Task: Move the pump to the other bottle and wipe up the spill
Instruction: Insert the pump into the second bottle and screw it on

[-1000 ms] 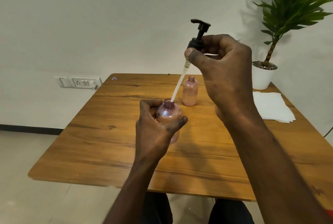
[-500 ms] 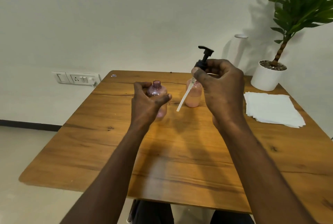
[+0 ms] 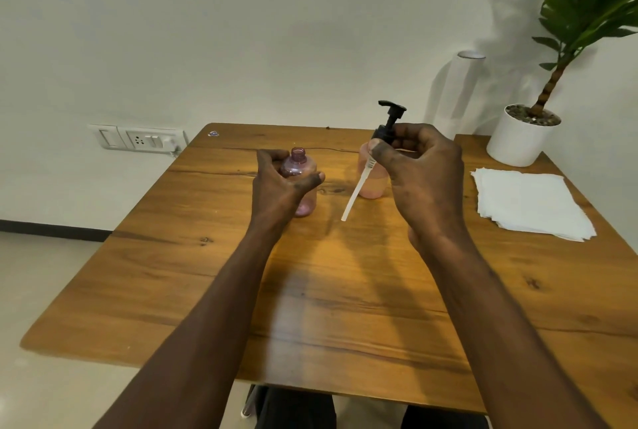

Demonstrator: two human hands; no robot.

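Now the right hand point(image 3: 421, 170) pinches the pump point(image 3: 383, 133) by its collar, the dip tube slanting down-left, its tip hanging off the peach bottle point(image 3: 371, 183) directly behind. The left hand point(image 3: 279, 183) wraps the emptied pink bottle point(image 3: 298, 166) on the counter point(image 3: 345, 290).

the pump point(image 3: 388, 125) has come out of the purple bottle point(image 3: 299, 173): a second ago its white tube point(image 3: 357, 192) reached down into that neck, now the tube hangs free in the air, slanting toward 7 o'clock in front of the pink bottle point(image 3: 371, 187). the right hand point(image 3: 419, 176) has dropped with it and shifted toward 3 o'clock. the left hand point(image 3: 279, 183) has carried the purple bottle away toward 12 o'clock, down onto the table point(image 3: 207, 273).
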